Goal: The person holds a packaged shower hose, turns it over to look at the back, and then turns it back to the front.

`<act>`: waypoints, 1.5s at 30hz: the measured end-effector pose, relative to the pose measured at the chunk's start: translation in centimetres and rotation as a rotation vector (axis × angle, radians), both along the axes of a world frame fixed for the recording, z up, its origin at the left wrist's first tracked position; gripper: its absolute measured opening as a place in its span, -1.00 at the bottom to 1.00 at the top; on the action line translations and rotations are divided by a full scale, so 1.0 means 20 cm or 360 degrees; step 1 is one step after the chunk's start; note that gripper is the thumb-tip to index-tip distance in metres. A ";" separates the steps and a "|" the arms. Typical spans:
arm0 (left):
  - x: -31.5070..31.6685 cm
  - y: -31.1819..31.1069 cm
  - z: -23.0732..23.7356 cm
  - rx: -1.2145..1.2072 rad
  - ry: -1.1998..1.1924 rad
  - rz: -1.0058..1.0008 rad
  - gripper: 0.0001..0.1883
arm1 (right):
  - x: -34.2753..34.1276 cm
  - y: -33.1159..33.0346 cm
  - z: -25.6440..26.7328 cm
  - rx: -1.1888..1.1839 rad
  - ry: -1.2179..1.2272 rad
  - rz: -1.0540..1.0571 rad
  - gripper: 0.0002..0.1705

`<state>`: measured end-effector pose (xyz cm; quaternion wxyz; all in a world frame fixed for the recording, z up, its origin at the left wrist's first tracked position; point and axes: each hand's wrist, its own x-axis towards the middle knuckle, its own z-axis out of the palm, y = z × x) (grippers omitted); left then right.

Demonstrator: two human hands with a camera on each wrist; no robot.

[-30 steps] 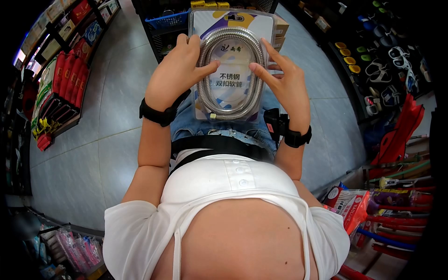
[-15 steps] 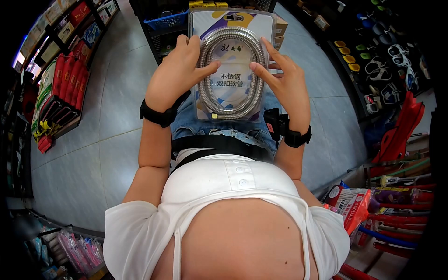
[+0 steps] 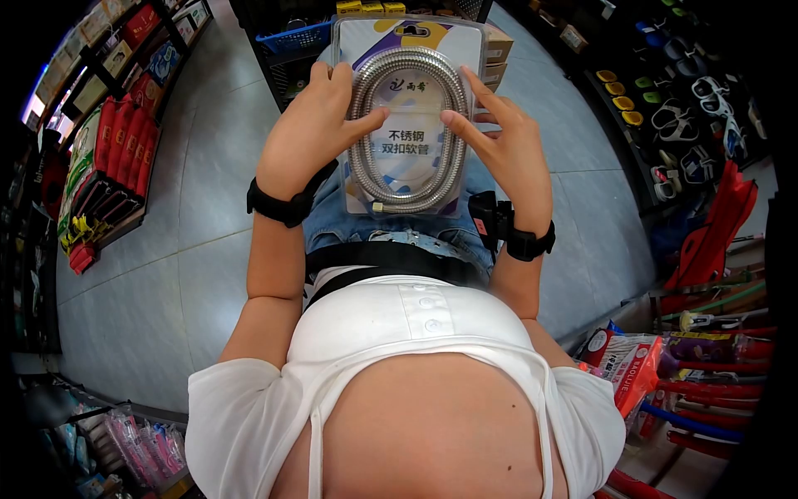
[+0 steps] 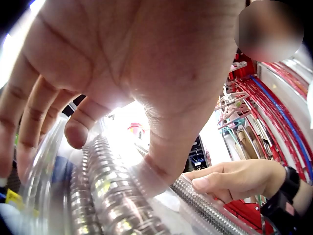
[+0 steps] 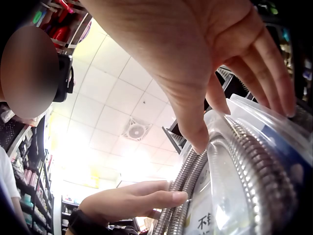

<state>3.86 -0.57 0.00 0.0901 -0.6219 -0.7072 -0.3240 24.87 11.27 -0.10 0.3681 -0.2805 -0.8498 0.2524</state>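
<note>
A clear blister pack with a printed card [image 3: 407, 158] holds a coiled silver metal hose [image 3: 359, 158], upright in front of the person's lap in the head view. The left hand [image 3: 312, 125] grips its left side, thumb on the front and fingers at the edge. On the right side the right hand [image 3: 511, 150] holds it the same way, thumb on the front. In the left wrist view the left hand [image 4: 127, 63] curls round the plastic over the hose [image 4: 110, 191]. The right wrist view shows the right hand [image 5: 195, 63] at the pack's edge, above the hose [image 5: 254, 171].
Behind the pack stand a shelf with a blue basket [image 3: 299, 38] and cardboard boxes [image 3: 496, 50]. Red packages [image 3: 125, 141] line the left shelf. Sandals [image 3: 675, 123] hang at the right, with red-handled goods and an orange package [image 3: 636, 374] below. Grey tiled floor [image 3: 208, 208] lies around.
The pack and both hands have shifted very slightly to the left in the head view. The grip of both hands looks the same.
</note>
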 end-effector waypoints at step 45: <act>0.01 0.00 0.01 -0.0017 0.0077 0.0024 -0.43 | -0.01 0.01 -0.03 0.0123 0.0077 -0.0032 -0.30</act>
